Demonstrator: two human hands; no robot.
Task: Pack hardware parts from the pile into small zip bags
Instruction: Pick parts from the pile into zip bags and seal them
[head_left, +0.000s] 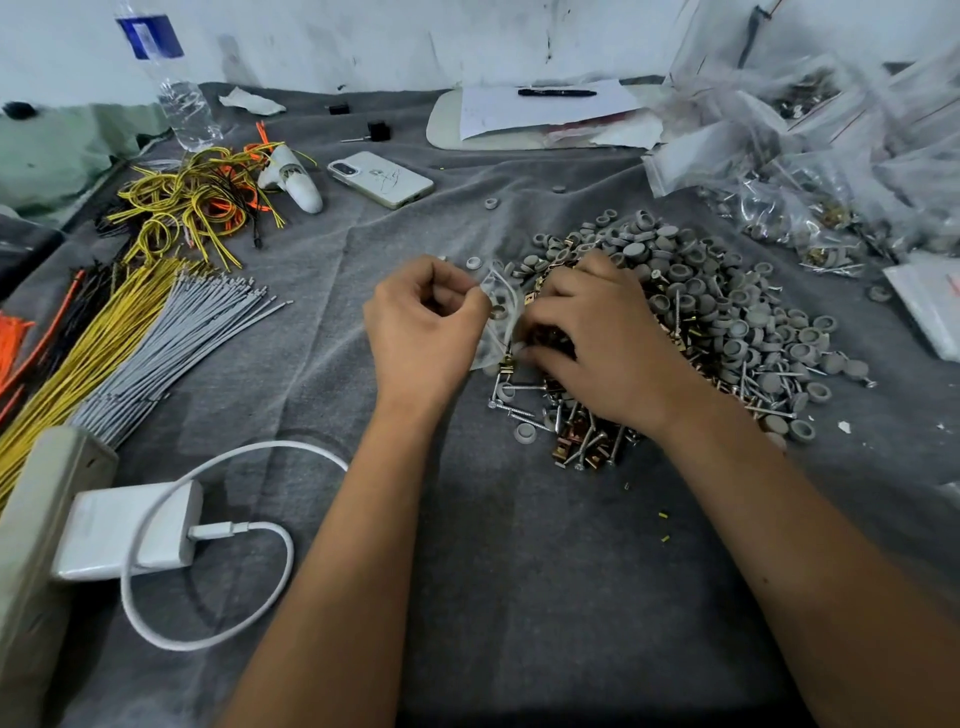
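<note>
A pile of hardware (727, 312), grey round caps mixed with screws and brass brackets, lies on the grey cloth right of centre. My left hand (423, 332) pinches a small clear zip bag (500, 312) at the pile's left edge; a grey cap shows inside the bag. My right hand (597, 338) lies over the pile next to the bag, its fingers curled down into the brass parts. What those fingertips hold is hidden.
Filled zip bags (810, 171) heap at the right back. Wire bundles (130, 332) and loose yellow wires (197, 202) lie left. A phone (380, 179), a water bottle (176, 88), a white charger with cable (130, 530) and a clipboard with pen (540, 111) surround the work area.
</note>
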